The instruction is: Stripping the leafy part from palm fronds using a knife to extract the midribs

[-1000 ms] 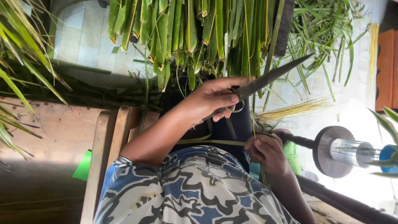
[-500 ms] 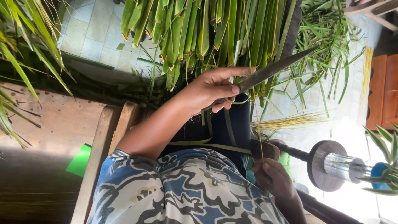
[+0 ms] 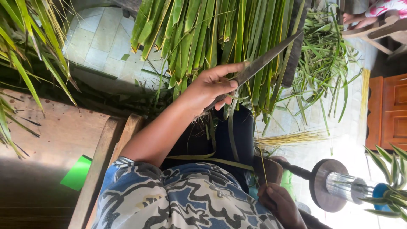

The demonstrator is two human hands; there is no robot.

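My left hand grips a long dark knife; one finger lies along the blade's back and the point aims up and to the right. The blade rests against a hanging bundle of green palm leaves. A thin pale leaf rib runs from the knife down to my right hand, which pinches its lower end low in the view, partly cut off by the frame's edge. My patterned blue and white clothing fills the bottom middle.
A wooden chair frame stands at the left beside a green scrap. Loose green leaves and a bundle of yellow ribs lie on the tiled floor. A round-based metal object is at the right. Another person's feet show at the top right.
The knife hand has risen further into the leaf bundle. My right hand has drawn down and away from it, so the thin rib now spans a longer gap between the two.
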